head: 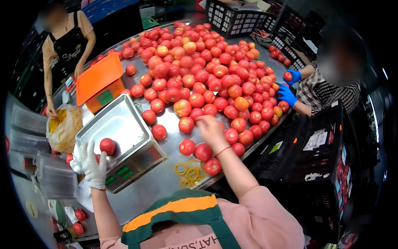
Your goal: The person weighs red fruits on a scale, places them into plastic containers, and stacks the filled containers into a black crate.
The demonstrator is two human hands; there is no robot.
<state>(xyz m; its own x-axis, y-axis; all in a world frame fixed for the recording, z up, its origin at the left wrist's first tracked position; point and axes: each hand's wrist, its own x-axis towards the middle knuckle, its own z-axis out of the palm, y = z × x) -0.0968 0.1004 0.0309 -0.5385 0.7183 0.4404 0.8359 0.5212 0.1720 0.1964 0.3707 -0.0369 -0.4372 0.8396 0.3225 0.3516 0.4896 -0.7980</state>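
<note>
My left hand (93, 165), in a white knit glove, lies at the near left edge of the metal pan (116, 124) of a digital scale (133, 169). A red tomato (107, 146) rests on the pan beside its fingers, and part of another shows behind them; whether the hand grips that one I cannot tell. My right hand (210, 130), bare with a red cord at the wrist, reaches to the near edge of a large heap of tomatoes (199, 74). Its blurred fingertips are by a tomato (196, 114), and I cannot tell whether they hold it. Yellow rubber bands (189, 171) lie on the metal table.
An orange container (101, 81) stands behind the scale. Left of it are a plastic bag of rubber bands (65, 127) and stacked clear trays (57, 176). A person at upper left reaches into the bag; another, in blue gloves (287, 95), holds a tomato. Black crates (292, 152) stand at right.
</note>
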